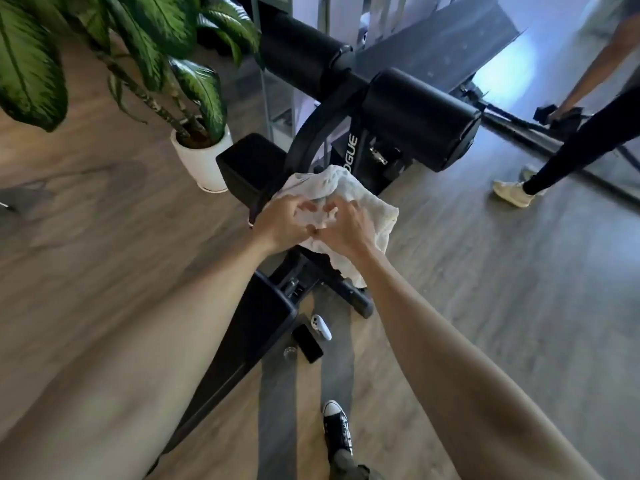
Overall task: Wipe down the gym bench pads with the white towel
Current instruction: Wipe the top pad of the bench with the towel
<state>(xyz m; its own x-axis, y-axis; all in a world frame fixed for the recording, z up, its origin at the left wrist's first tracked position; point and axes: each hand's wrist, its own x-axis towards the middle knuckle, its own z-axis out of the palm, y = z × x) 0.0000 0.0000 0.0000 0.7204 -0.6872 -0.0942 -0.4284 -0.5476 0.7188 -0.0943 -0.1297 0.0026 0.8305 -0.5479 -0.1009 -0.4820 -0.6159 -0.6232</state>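
Both hands (317, 225) gripping white towel (349, 199)

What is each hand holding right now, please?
Left hand: fingers closed on the white towel.
Right hand: fingers also gripping the white towel.

Floor (485, 271): wood-look planks, grey-brown, with a bluish patch of light at the upper right. Potted plant (104, 46): large variegated green leaves, upper left, in a white pot (204, 161) standing on the floor. Dark smartphone (307, 343), white controller (321, 326) and small round lid (290, 353): grouped close together on the floor. Second person's leg with pale shoe (512, 192): right edge.
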